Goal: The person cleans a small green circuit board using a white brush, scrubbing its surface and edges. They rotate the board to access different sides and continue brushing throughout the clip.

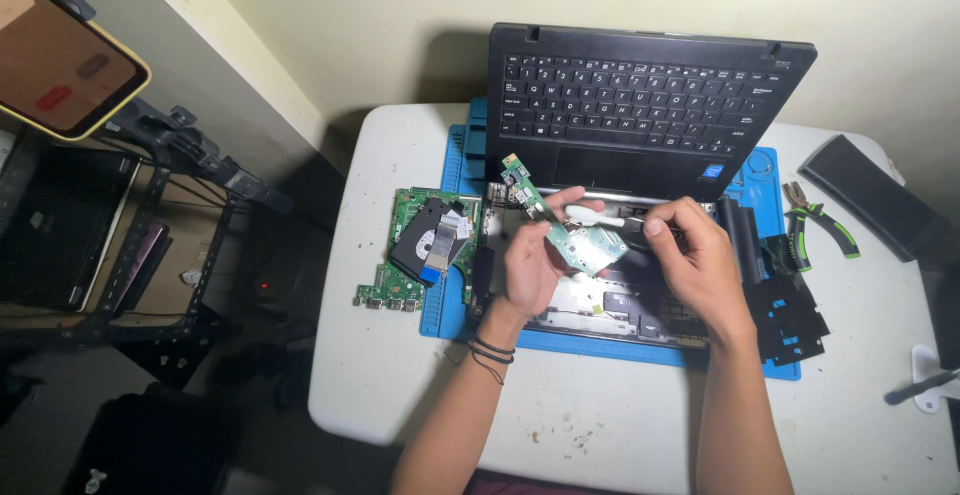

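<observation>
My left hand [532, 265] holds a small green circuit board [560, 217] up above an opened laptop base [600, 300]. My right hand [695, 260] grips a white brush-like tool [600, 219] whose tip rests on the board. The laptop's black keyboard panel [640, 100] stands tilted up against the wall behind the hands. The base lies on a blue work mat [450, 285].
A green motherboard with a black drive and ribbon cable [425, 245] lies at the mat's left edge. Green-handled pliers [815, 220] and black parts [790, 305] sit on the right. A black slab [870, 195] lies far right. A phone on a stand [60, 55] is upper left.
</observation>
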